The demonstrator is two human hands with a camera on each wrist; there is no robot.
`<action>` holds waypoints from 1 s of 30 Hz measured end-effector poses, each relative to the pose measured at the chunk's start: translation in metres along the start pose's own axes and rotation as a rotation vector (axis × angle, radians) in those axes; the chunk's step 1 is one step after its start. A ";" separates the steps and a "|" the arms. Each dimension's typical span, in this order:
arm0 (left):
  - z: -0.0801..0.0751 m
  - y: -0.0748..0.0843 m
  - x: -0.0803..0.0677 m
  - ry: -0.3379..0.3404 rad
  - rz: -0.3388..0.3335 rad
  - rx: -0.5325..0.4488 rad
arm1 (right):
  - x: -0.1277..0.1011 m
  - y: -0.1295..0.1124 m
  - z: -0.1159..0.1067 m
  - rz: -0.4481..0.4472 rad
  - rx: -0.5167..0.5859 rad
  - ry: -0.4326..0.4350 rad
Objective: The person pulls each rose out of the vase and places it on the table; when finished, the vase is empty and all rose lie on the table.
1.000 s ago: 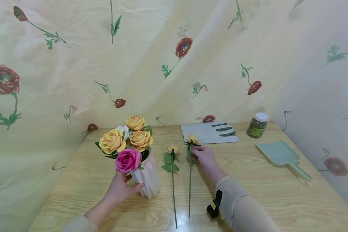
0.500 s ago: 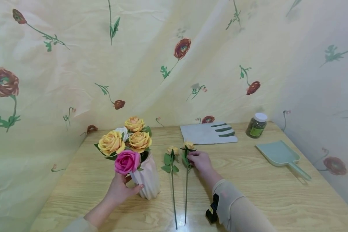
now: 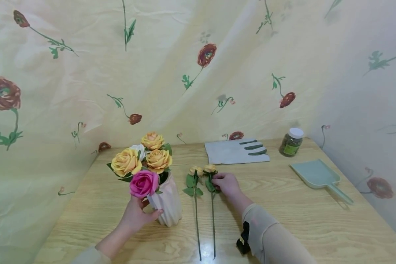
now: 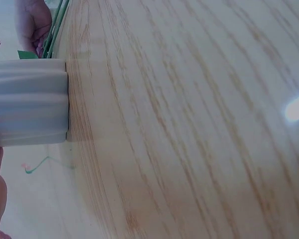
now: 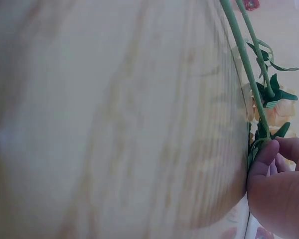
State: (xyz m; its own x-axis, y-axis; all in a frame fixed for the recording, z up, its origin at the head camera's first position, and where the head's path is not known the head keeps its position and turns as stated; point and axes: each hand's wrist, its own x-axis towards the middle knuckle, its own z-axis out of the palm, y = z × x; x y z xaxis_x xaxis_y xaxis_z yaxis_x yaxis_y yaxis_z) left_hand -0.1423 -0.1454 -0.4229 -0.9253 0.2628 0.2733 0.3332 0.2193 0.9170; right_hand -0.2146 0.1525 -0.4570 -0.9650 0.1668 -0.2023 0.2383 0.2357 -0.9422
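Vase (image 3: 168, 203) gripped in left hand (image 3: 136, 216); right hand (image 3: 230, 186) pinching rightmost yellow rose (image 3: 210, 168)

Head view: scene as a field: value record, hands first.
left hand: grips white vase
right hand: pinches right loose rose just below its bloom
visible in vase: three yellow roses, one pink rose, one white flower
left loose rose: on table, roughly parallel to the right one
back: glove, white-lidded jar
right side: green dustpan, nearer than jar
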 end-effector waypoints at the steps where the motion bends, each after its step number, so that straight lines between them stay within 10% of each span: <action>1: 0.000 0.004 -0.001 0.000 -0.003 0.000 | 0.000 0.000 0.000 0.004 0.003 -0.003; 19: 0.001 -0.004 0.004 -0.015 0.021 0.012 | -0.018 -0.049 -0.008 -0.109 0.068 -0.119; 30: -0.001 -0.002 0.001 -0.005 -0.025 0.034 | -0.043 -0.093 0.005 -0.299 0.023 -0.338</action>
State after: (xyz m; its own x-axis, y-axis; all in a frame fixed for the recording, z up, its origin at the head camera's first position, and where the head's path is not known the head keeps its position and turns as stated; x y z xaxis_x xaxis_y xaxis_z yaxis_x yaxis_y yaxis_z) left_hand -0.1441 -0.1465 -0.4240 -0.9324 0.2616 0.2493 0.3165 0.2579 0.9129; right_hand -0.1956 0.1185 -0.3622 -0.9735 -0.2287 0.0077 -0.0556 0.2037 -0.9774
